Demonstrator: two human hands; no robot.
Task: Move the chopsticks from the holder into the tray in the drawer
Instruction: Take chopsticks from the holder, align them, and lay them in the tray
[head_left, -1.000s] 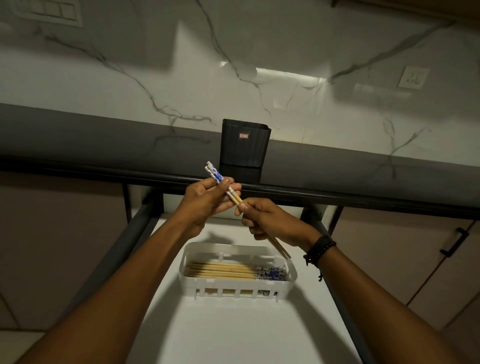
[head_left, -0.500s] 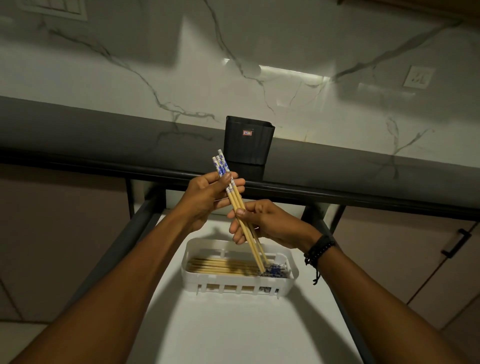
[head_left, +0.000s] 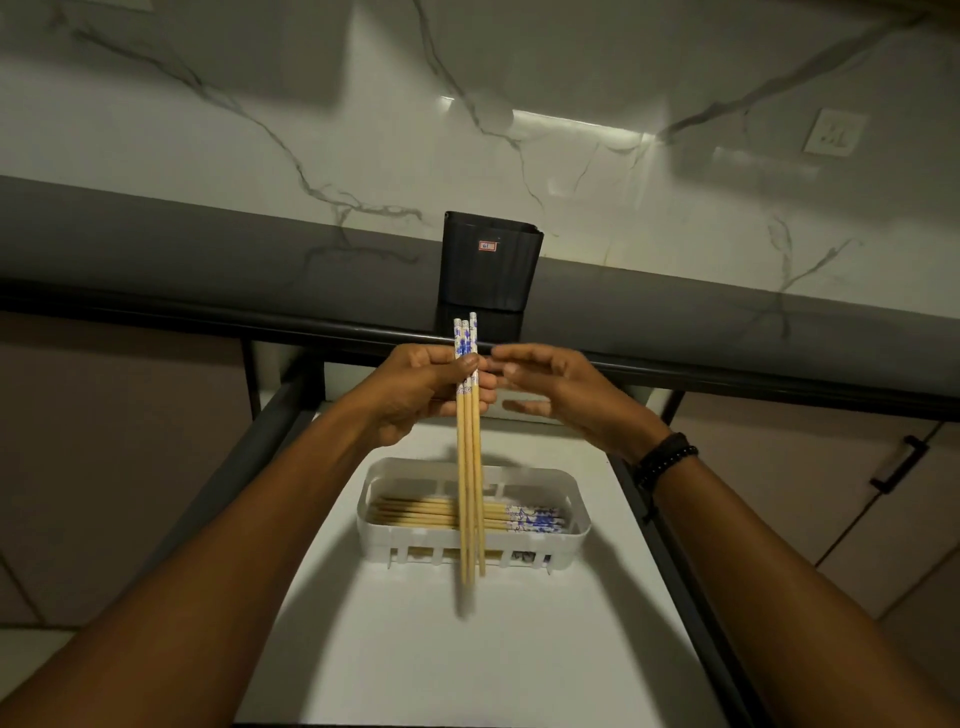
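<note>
Gripping a small bundle of chopsticks (head_left: 469, 467) near their blue-patterned tops, the left hand (head_left: 421, 389) has its fingers and thumb curled round them in the head view. The sticks hang nearly upright, and their thin ends cross in front of the near wall of the white tray (head_left: 395, 545). The right hand (head_left: 566, 395) is just beside them, fingers loosely straight and apart, holding nothing; blur hides whether its fingertips touch the left hand. A dark bracelet (head_left: 665, 460) circles its wrist. The tray sits in the open drawer (head_left: 415, 649), and other chopsticks (head_left: 415, 512) lie lengthwise in it, blue ends to the right. The black holder (head_left: 485, 265) stands upright on the dark table (head_left: 208, 260), against the marble wall (head_left: 260, 104).
</note>
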